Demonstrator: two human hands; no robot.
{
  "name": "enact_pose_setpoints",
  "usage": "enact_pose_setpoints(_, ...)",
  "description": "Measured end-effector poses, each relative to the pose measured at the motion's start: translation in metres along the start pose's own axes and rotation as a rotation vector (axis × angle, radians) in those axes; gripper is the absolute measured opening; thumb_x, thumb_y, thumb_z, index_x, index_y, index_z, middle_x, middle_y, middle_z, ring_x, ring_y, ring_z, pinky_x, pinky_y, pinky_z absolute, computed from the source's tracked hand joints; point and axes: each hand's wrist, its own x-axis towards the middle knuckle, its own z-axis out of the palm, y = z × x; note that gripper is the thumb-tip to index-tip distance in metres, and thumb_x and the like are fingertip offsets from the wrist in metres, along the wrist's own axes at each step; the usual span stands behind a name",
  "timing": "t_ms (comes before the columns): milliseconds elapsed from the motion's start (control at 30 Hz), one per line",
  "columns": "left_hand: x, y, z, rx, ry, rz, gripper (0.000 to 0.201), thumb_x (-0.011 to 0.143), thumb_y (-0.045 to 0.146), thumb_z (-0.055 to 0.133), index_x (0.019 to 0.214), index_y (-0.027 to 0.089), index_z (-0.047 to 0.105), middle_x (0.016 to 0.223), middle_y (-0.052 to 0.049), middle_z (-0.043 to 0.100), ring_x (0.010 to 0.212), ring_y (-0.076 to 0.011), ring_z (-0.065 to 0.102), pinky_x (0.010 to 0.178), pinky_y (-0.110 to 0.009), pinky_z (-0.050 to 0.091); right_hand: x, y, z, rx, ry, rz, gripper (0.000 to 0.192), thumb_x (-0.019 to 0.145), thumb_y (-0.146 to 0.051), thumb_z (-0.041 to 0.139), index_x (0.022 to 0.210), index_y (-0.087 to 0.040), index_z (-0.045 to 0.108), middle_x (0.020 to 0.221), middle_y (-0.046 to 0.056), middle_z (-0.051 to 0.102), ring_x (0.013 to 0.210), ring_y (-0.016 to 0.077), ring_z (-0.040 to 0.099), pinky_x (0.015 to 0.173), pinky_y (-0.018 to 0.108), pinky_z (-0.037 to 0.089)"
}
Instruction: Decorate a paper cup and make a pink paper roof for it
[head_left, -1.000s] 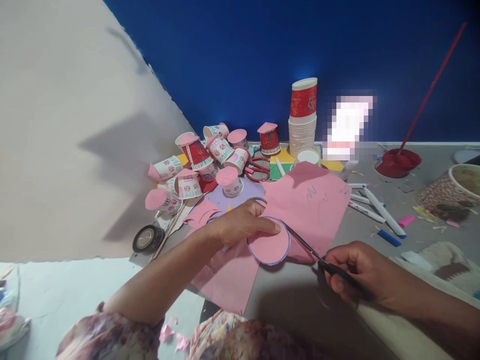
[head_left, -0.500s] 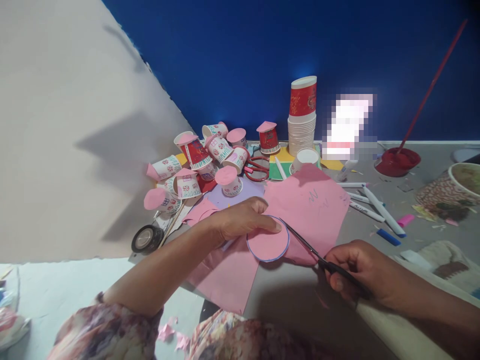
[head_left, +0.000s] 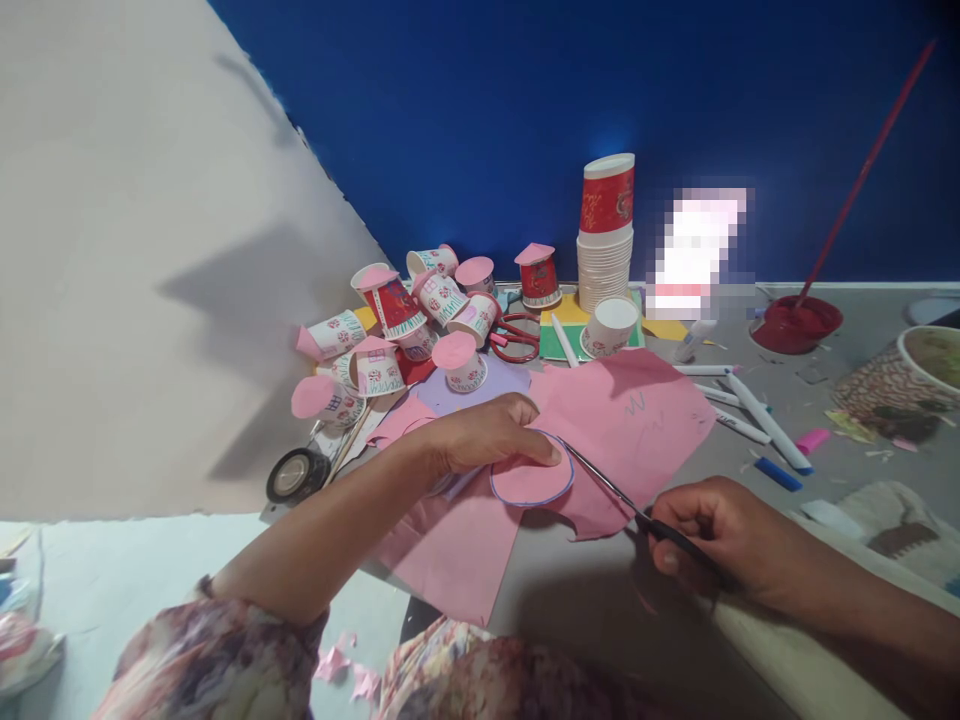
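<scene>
My left hand (head_left: 499, 437) pinches a pink sheet of paper (head_left: 626, 420) by a round part outlined in blue, the paper circle (head_left: 532, 478), with the thumb lying on top. My right hand (head_left: 697, 535) is closed around the black handles of a pair of scissors (head_left: 611, 487). Their blades lie along the circle's upper right edge, between it and the rest of the sheet. Another pink piece of paper (head_left: 457, 555) lies under my left forearm.
Several decorated paper cups (head_left: 390, 305) with pink paper tops crowd the back left. A tall cup stack (head_left: 604, 235) stands by the blue wall. Markers (head_left: 769, 420), a red dish (head_left: 795, 325) and a patterned tub (head_left: 900, 385) are at right; black tape (head_left: 297, 474) lies at left.
The circle has tilted and looks flatter, and the pink sheet's right part has dropped and shifted right, uncovering more of the white cup behind. Both hands keep nearly the same place.
</scene>
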Motion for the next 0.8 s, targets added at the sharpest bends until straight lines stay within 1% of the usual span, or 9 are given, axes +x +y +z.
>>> enact_pose_setpoints(133, 0.0013, -0.0006, -0.0016, 0.020, -0.009, 0.002, 0.040, 0.064, 0.037, 0.077, 0.057, 0.022, 0.041, 0.053, 0.006, 0.041, 0.050, -0.0084, 0.036, 0.046, -0.025, 0.021, -0.0003, -0.0001, -0.0004, -0.018, -0.004, 0.017, 0.059, 0.068, -0.073, 0.081, 0.063, -0.017, 0.061, 0.053, -0.002, 0.052, 0.052, 0.0086, 0.034, 0.050, 0.025, 0.019)
enact_pose_setpoints(233, 0.0026, -0.0004, -0.0028, 0.031, -0.017, 0.011, 0.041, 0.063, 0.037, 0.079, 0.056, 0.022, 0.041, 0.052, 0.006, 0.040, 0.049, -0.0084, 0.035, 0.045, -0.024, 0.022, 0.0007, 0.0024, -0.0021, -0.051, 0.004, 0.010, 0.062, 0.068, -0.076, 0.078, 0.063, -0.017, 0.060, 0.053, -0.002, 0.052, 0.052, 0.0089, 0.035, 0.050, 0.025, 0.019)
enact_pose_setpoints(367, 0.0044, 0.0006, -0.0035, 0.020, -0.047, 0.023, 0.042, 0.061, 0.038, 0.080, 0.054, 0.021, 0.043, 0.052, 0.006, 0.041, 0.049, -0.0084, 0.035, 0.045, -0.025, 0.022, 0.0013, 0.0057, -0.0055, -0.078, 0.015, -0.002, 0.056, 0.071, -0.070, 0.080, 0.063, -0.017, 0.062, 0.053, -0.002, 0.054, 0.053, 0.0094, 0.038, 0.050, 0.024, 0.021)
enact_pose_setpoints(467, 0.0054, 0.0009, -0.0038, 0.010, -0.061, 0.017, 0.040, 0.061, 0.039, 0.082, 0.054, 0.020, 0.047, 0.054, 0.005, 0.044, 0.050, -0.0090, 0.037, 0.046, -0.024, 0.023, 0.0010, 0.0072, -0.0063, -0.054, -0.023, -0.001, 0.052, 0.073, -0.065, 0.082, 0.066, -0.016, 0.066, 0.055, -0.001, 0.057, 0.053, 0.0099, 0.042, 0.051, 0.024, 0.023)
enact_pose_setpoints(533, 0.0058, 0.0010, -0.0041, -0.001, -0.069, 0.015, 0.039, 0.061, 0.039, 0.082, 0.054, 0.019, 0.049, 0.054, 0.004, 0.045, 0.050, -0.0095, 0.039, 0.046, -0.024, 0.025, 0.0006, 0.0076, -0.0055, -0.021, -0.016, 0.000, 0.051, 0.073, -0.065, 0.081, 0.066, -0.016, 0.067, 0.055, -0.001, 0.057, 0.052, 0.0097, 0.042, 0.050, 0.024, 0.023)
enact_pose_setpoints(600, 0.0060, 0.0016, -0.0043, 0.002, -0.072, 0.025, 0.042, 0.061, 0.039, 0.083, 0.053, 0.020, 0.047, 0.053, 0.005, 0.043, 0.049, -0.0091, 0.037, 0.046, -0.024, 0.023, 0.0005, 0.0075, -0.0041, -0.003, 0.000, 0.004, 0.052, 0.073, -0.065, 0.082, 0.066, -0.016, 0.067, 0.054, -0.001, 0.058, 0.051, 0.0093, 0.042, 0.050, 0.024, 0.023)
enact_pose_setpoints(667, 0.0060, 0.0025, -0.0042, 0.031, -0.090, 0.041, 0.045, 0.061, 0.040, 0.083, 0.051, 0.020, 0.044, 0.051, 0.006, 0.040, 0.048, -0.0083, 0.033, 0.045, -0.025, 0.021, 0.0007, 0.0068, -0.0030, 0.001, -0.017, 0.011, 0.052, 0.071, -0.065, 0.083, 0.066, -0.016, 0.068, 0.054, -0.001, 0.058, 0.051, 0.0092, 0.042, 0.049, 0.023, 0.024)
enact_pose_setpoints(800, 0.0065, 0.0037, -0.0033, 0.081, -0.127, 0.050, 0.049, 0.061, 0.042, 0.081, 0.047, 0.021, 0.040, 0.048, 0.006, 0.036, 0.046, -0.0078, 0.029, 0.046, -0.027, 0.018, 0.0008, 0.0046, -0.0018, -0.004, -0.012, 0.013, 0.050, 0.069, -0.062, 0.086, 0.065, -0.016, 0.067, 0.053, -0.003, 0.055, 0.052, 0.0086, 0.040, 0.049, 0.023, 0.023)
